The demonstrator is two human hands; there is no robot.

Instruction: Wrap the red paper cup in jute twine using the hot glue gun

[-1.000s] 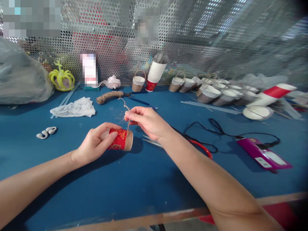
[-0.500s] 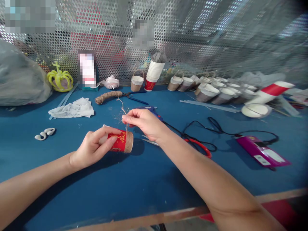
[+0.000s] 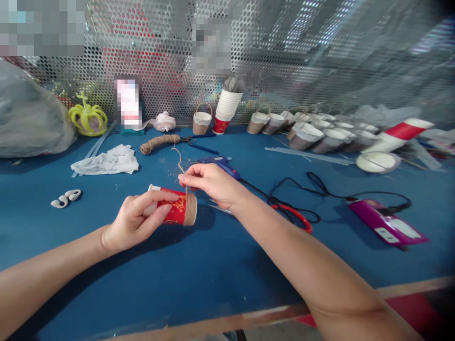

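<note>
A red paper cup (image 3: 173, 204) with gold writing lies on its side, gripped by my left hand (image 3: 137, 215) around its middle. Several turns of jute twine (image 3: 191, 210) wrap the base end of the cup, which points right. Just above that end, my right hand (image 3: 209, 182) pinches the twine between thumb and forefinger, and a short length runs taut down to the cup. From the fingers the twine trails loosely back to a twine bundle (image 3: 159, 142). Behind my right hand lies a blue glue gun (image 3: 222, 166), and scissors with a red handle (image 3: 295, 218) are partly under my forearm.
Pliers (image 3: 199, 142) lie beside the bundle. A stack of paper cups (image 3: 227, 106) leans at the back, with several small twine-covered baskets (image 3: 309, 135) to the right. A purple power strip (image 3: 387, 222) with black cable sits right. White cloth (image 3: 106, 161) and earbuds (image 3: 66, 199) lie left.
The cup has turned slightly in my left hand, with a little more twine showing around its end. My right hand has shifted slightly down and left, still pinching the twine.
</note>
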